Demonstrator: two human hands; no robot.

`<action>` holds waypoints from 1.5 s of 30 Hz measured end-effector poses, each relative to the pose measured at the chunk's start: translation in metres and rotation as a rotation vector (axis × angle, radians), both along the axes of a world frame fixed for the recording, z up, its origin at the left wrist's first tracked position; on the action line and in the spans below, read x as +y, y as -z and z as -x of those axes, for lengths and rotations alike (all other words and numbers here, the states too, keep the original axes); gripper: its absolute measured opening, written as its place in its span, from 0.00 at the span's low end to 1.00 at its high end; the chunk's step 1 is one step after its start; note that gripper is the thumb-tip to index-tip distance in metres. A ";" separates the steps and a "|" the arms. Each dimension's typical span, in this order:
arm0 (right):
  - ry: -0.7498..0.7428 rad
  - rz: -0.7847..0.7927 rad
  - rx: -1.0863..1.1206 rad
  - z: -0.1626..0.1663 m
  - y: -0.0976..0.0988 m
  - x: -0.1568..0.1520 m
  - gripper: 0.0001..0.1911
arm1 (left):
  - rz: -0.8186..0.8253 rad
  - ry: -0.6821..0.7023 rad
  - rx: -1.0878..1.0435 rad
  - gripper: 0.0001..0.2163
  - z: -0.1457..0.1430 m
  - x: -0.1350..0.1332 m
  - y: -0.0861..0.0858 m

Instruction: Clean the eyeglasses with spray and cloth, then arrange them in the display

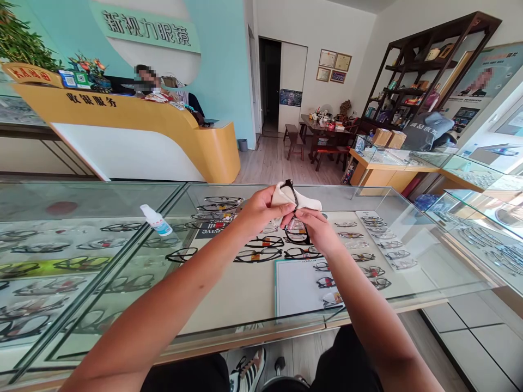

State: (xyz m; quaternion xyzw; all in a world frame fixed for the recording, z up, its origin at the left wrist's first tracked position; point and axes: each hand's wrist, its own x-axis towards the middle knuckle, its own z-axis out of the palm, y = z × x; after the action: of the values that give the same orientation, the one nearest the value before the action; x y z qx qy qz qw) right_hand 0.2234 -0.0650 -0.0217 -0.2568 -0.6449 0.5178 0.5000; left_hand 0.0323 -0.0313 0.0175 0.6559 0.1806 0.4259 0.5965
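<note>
A pair of black-framed eyeglasses [297, 238] hangs tilted between my hands, above the glass display case [229, 305]. My left hand [263, 209] is closed on a pale cleaning cloth [308, 202], which is folded around the upper part of the frame. The fingers of my right hand [316, 224] pinch the frame just beside it, close against the cloth. One lens shows below my right fingers; the other is largely covered. On the glass to the left stands a small white spray bottle [156, 220] with a blue label, slightly tilted in view.
Rows of eyeglasses [258, 255] lie inside the case under the glass. More display cases [482, 174] stand at the right. Across the aisle, a person [149, 81] sits behind a yellow counter [163, 117]. A wooden table [322, 128] with benches is at the back.
</note>
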 end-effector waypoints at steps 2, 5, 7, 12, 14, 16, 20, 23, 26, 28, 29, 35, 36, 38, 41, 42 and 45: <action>0.001 -0.003 -0.017 0.000 0.000 0.001 0.24 | 0.003 -0.016 -0.023 0.19 -0.003 -0.002 0.002; -0.006 -0.013 -0.019 0.000 0.000 0.001 0.24 | 0.020 -0.062 -0.047 0.19 -0.006 -0.003 0.005; 0.001 -0.014 -0.031 0.000 0.000 0.000 0.25 | 0.043 -0.103 -0.068 0.21 -0.007 -0.004 0.006; 0.012 -0.004 -0.068 0.003 0.000 -0.002 0.27 | 0.070 -0.211 -0.106 0.23 -0.011 -0.009 0.005; 0.006 -0.004 -0.064 0.005 0.000 -0.002 0.27 | 0.086 -0.242 -0.112 0.23 -0.014 -0.009 0.006; 0.003 -0.004 -0.049 0.006 -0.001 -0.002 0.26 | 0.112 -0.282 -0.129 0.24 -0.014 -0.008 0.007; 0.012 -0.012 -0.037 0.003 -0.005 -0.004 0.24 | 0.114 -0.227 -0.092 0.24 -0.006 0.000 0.005; 0.020 0.049 -0.023 -0.002 -0.008 -0.004 0.23 | 0.133 -0.095 -0.023 0.23 0.010 0.007 -0.001; 0.047 0.098 -0.001 -0.005 -0.009 -0.004 0.21 | 0.145 0.041 0.076 0.22 0.023 0.013 -0.006; 0.053 0.108 0.010 -0.004 -0.008 -0.004 0.21 | 0.102 0.088 0.123 0.21 0.026 0.015 -0.008; 0.046 0.106 0.020 -0.003 -0.008 -0.004 0.21 | 0.068 0.090 0.130 0.20 0.025 0.015 -0.007; 0.013 0.004 -0.006 0.003 0.001 -0.002 0.23 | -0.006 0.029 0.071 0.17 0.010 0.010 0.002; 0.007 -0.001 -0.010 0.003 0.003 -0.001 0.23 | -0.001 0.001 0.060 0.17 0.007 0.008 0.003; 0.002 0.003 -0.013 0.004 0.007 0.002 0.24 | 0.008 -0.058 0.033 0.18 0.003 0.003 0.003; 0.030 0.017 -0.013 0.005 0.010 0.003 0.24 | 0.036 -0.137 -0.022 0.21 -0.003 -0.004 0.000; 0.034 0.018 -0.014 0.005 0.009 0.003 0.24 | 0.043 -0.161 -0.032 0.22 -0.004 -0.005 0.000; 0.010 0.003 -0.020 0.005 0.004 0.001 0.23 | 0.032 -0.195 -0.003 0.24 -0.003 -0.002 0.000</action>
State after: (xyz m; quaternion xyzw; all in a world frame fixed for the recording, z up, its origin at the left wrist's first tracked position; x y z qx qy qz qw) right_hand 0.2186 -0.0637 -0.0257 -0.2658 -0.6479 0.5137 0.4957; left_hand 0.0349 -0.0337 0.0172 0.6249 0.2499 0.4799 0.5628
